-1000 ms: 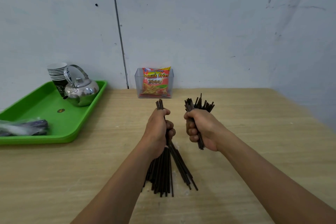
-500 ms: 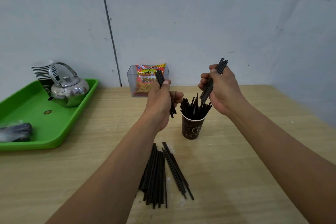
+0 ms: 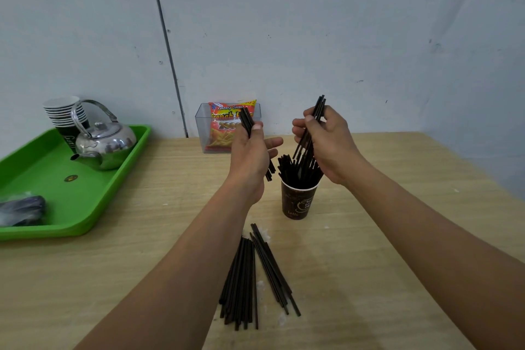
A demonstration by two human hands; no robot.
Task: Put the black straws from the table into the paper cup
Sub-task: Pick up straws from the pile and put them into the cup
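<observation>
The right hand (image 3: 326,145) is gripping a bundle of straws (image 3: 308,138) over the paper cup (image 3: 298,203), and the left hand (image 3: 250,156) is pinching a second bundle (image 3: 246,121) just beside it. Loose straws (image 3: 247,278) are lying on the table (image 3: 355,278) nearer the person, with bare wood stretching away to the right. The cup is showing "latte" and the snack bag (image 3: 224,125) "French".

Wood counter (image 3: 397,250) carries a green tray (image 3: 42,179) at left, clear box (image 3: 201,133) by the wall, cup (image 3: 298,202) mid, loose straws (image 3: 247,278) nearer.
</observation>
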